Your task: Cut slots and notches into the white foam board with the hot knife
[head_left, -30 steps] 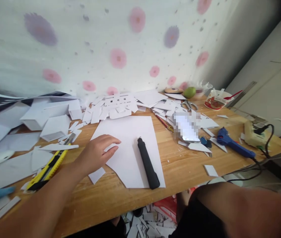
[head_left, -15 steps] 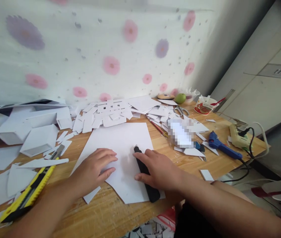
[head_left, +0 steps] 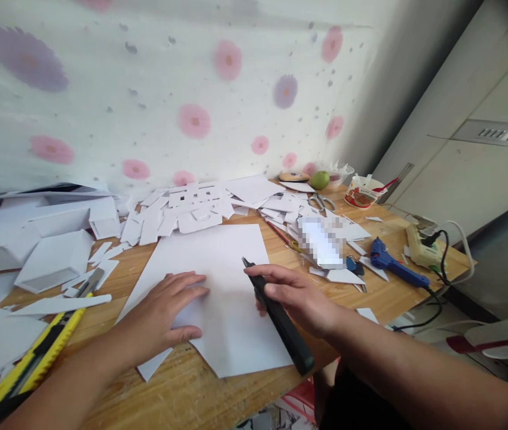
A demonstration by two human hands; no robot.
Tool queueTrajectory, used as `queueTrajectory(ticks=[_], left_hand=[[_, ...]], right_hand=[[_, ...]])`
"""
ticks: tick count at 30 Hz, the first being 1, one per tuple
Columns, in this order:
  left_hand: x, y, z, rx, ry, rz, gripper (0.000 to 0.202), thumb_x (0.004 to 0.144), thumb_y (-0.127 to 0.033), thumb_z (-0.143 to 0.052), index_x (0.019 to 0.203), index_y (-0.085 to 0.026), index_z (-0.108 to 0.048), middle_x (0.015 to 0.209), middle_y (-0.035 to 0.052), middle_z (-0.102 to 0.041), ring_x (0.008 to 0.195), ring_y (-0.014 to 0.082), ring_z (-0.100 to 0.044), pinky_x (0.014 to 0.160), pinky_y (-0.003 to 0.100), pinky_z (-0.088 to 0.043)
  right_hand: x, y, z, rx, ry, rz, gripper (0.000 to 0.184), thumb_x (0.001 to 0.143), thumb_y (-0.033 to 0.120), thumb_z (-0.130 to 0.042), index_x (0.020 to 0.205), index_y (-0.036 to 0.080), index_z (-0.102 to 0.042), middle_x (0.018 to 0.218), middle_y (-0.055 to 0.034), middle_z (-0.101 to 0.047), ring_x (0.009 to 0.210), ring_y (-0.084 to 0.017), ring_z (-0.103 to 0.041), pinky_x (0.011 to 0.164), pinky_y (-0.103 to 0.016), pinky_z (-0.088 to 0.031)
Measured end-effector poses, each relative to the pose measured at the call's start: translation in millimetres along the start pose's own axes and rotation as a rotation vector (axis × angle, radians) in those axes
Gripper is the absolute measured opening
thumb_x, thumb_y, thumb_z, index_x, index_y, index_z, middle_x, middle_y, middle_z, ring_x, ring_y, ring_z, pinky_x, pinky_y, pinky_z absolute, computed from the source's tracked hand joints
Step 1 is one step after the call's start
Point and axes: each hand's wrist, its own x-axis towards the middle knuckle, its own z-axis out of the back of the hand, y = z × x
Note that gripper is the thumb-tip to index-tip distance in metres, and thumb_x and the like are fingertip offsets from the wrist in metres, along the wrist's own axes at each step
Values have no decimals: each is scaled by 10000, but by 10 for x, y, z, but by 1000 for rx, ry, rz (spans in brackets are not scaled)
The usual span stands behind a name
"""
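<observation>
A large white sheet of board (head_left: pixel 231 322) lies on the wooden table in front of me. My left hand (head_left: pixel 171 307) rests on its left part, fingers spread and holding nothing. In my right hand (head_left: pixel 294 295) is a black utility knife (head_left: pixel 281 322), gripped over the sheet's right side. The knife is tilted, its narrow tip pointing away from me and its thick end toward the table's front edge. A small white offcut (head_left: pixel 154 363) pokes out near my left wrist.
A yellow cutter (head_left: pixel 52 343) lies at left near white box shapes (head_left: pixel 54 260). Cut white pieces (head_left: pixel 195 209) are heaped behind the sheet. To the right are scissors (head_left: pixel 322 202), a blue glue gun (head_left: pixel 397 266), a power strip (head_left: pixel 424 248) and a paper bowl (head_left: pixel 362 192).
My right hand has lifted the utility knife from lying on the sheet and changed its grip round it. My left hand stays on the sheet. The view has shifted slightly right.
</observation>
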Motion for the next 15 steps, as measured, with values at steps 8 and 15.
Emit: queueTrajectory(ticks=[8, 15], left_hand=[[9, -12, -31, -59, -55, -16, 573, 871, -639, -658, 1338, -308, -638, 1526, 100, -530, 1413, 340, -451, 1150, 524, -392], [26, -25, 8, -70, -43, 11, 646, 861, -723, -603, 1342, -294, -645, 1518, 121, -538, 1410, 354, -459, 1135, 537, -412]], right_hand=[[-196, -63, -206, 461, 6, 54, 621, 766, 287, -810, 1328, 273, -547, 848, -9, -752, 814, -187, -734, 897, -392, -535], [-261, -280, -515, 411, -23, 63, 448, 691, 367, -905, 1045, 196, -689, 668, 34, -668, 498, -62, -506, 500, -187, -415]])
